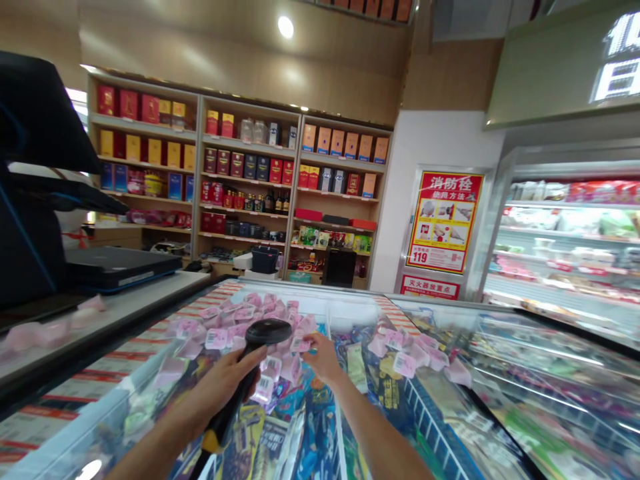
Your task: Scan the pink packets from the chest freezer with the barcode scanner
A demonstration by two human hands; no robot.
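My left hand (234, 375) is wrapped round the handle of a black and yellow barcode scanner (269, 331), its head tilted over a pile of small pink cups (240, 315) with printed lids. Just right of the scanner head, my right hand (323, 359) pinches one pink cup (300, 345) by its edge. More cups showing barcode labels (265, 389) lie below the scanner. A smaller group of pink cups (404, 363) sits to the right. The cups rest on the glass top of a chest freezer, with packaged food (273, 440) visible beneath.
A dark till screen (43, 120) stands at the left, beside a counter ledge holding a few blurred pink cups (47, 333). Shelves of boxed goods (245, 167) line the back wall. A lit display fridge (570, 240) is at the right, next to a red and yellow poster (445, 220).
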